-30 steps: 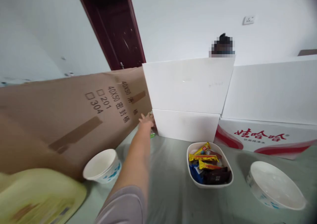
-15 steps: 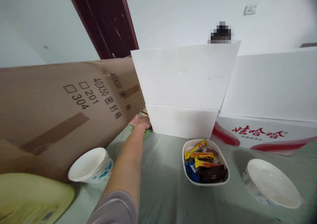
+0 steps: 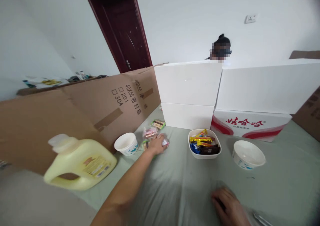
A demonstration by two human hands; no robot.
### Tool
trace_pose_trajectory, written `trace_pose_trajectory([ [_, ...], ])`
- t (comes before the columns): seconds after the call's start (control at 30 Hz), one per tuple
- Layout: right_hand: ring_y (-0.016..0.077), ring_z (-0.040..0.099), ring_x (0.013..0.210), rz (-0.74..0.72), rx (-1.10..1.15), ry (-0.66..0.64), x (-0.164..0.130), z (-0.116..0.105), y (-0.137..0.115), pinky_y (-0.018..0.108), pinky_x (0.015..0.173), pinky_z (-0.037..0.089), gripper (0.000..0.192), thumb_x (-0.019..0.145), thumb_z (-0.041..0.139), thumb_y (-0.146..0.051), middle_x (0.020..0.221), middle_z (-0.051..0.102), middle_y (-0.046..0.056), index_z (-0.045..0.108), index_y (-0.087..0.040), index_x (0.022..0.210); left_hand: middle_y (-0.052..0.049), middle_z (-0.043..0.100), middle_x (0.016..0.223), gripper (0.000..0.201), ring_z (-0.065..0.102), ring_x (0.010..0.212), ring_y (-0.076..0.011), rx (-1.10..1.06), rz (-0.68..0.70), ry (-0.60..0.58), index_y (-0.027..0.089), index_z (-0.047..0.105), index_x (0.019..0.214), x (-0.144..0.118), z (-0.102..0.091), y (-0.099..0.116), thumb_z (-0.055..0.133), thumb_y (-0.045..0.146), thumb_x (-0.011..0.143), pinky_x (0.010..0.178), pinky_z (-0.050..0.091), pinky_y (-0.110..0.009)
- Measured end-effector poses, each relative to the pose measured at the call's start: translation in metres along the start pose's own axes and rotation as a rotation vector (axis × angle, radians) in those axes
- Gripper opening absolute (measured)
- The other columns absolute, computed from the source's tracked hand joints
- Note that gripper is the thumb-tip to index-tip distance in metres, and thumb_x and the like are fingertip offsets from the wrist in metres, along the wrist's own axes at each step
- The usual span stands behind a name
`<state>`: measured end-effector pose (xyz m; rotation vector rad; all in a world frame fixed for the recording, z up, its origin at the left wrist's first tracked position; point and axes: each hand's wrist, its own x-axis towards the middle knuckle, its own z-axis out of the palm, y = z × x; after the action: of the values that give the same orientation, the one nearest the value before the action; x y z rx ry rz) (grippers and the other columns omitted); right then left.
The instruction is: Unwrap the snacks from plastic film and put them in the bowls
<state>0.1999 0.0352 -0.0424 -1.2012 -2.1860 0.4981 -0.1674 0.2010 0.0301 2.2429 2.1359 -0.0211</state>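
On my feed, the left hand partly covers some wrapped snacks near a white bowl; I can't tell whether it, or the curled right hand, cropped below, grips anything. I read "40X50", "201" and "304" on the brown carton, "娃哈哈" on the white box.

The left hand touches wrapped snacks near a paper bowl on the cloth-covered surface; the right hand, loosely curled, is nearer the camera. A white tub holds candy bars.
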Motion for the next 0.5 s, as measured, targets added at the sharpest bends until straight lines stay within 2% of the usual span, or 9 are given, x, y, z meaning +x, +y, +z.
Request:
trace_pose_trajectory([
  [0.13,0.0186,0.061,0.076,0.025,-0.007,0.001,-0.002,-0.003,-0.009,0.031,0.069,0.048,0.021,0.093,0.045,-0.028,0.079,0.064,0.004,0.062,-0.021,0.082,-0.003,0.041,0.147,0.067,0.038,0.13,-0.0342,-0.018,0.146,0.011,0.033,0.049,0.133,-0.036,-0.003,0.019,0.063,0.059,0.073,0.107,0.026,-0.054],
  [0.23,0.0186,0.06,0.075,0.018,-0.022,-0.007,-0.003,-0.002,-0.009,0.031,0.067,0.047,0.021,0.093,0.044,-0.028,0.077,0.064,0.004,0.061,-0.021,0.081,-0.005,0.044,0.145,0.055,0.037,0.13,-0.0315,-0.057,0.156,0.17,0.03,0.053,0.129,-0.027,-0.023,0.017,0.051,0.06,0.083,0.111,0.021,-0.051],
  [0.3,0.0185,0.06,0.075,0.016,-0.028,-0.008,-0.002,0.0,-0.007,0.031,0.067,0.047,0.021,0.093,0.044,-0.027,0.077,0.064,0.004,0.061,-0.021,0.082,-0.008,0.042,0.145,0.051,0.034,0.133,-0.0325,-0.084,-0.002,0.268,0.028,0.052,0.13,-0.002,-0.041,0.006,0.044,0.056,0.089,0.11,0.022,-0.051],
  [0.33,0.0184,0.06,0.075,0.016,-0.029,-0.006,-0.002,0.001,-0.006,0.03,0.067,0.047,0.02,0.093,0.044,-0.027,0.077,0.064,0.004,0.061,-0.021,0.082,-0.008,0.038,0.148,0.054,0.028,0.136,-0.0362,-0.095,-0.104,0.281,0.028,0.05,0.132,0.013,-0.05,-0.001,0.045,0.057,0.088,0.108,0.022,-0.055],
  [0.43,0.0179,0.061,0.073,-0.001,-0.034,0.004,-0.002,0.003,-0.002,0.029,0.066,0.048,0.019,0.092,0.046,-0.025,0.076,0.064,0.004,0.061,-0.021,0.082,-0.01,0.031,0.151,0.073,0.01,0.137,-0.0494,-0.188,-0.406,0.157,0.028,0.048,0.134,0.061,-0.064,-0.026,0.057,0.069,0.074,0.102,0.021,-0.067],
  [0.5,0.0174,0.062,0.073,-0.022,-0.04,0.006,-0.001,0.004,-0.001,0.028,0.065,0.048,0.018,0.091,0.046,-0.023,0.075,0.064,0.003,0.061,-0.022,0.081,-0.013,0.033,0.149,0.081,0.015,0.134,-0.0523,-0.246,-0.466,0.105,0.025,0.05,0.132,0.087,-0.062,-0.038,0.063,0.071,0.067,0.097,0.025,-0.067],
])
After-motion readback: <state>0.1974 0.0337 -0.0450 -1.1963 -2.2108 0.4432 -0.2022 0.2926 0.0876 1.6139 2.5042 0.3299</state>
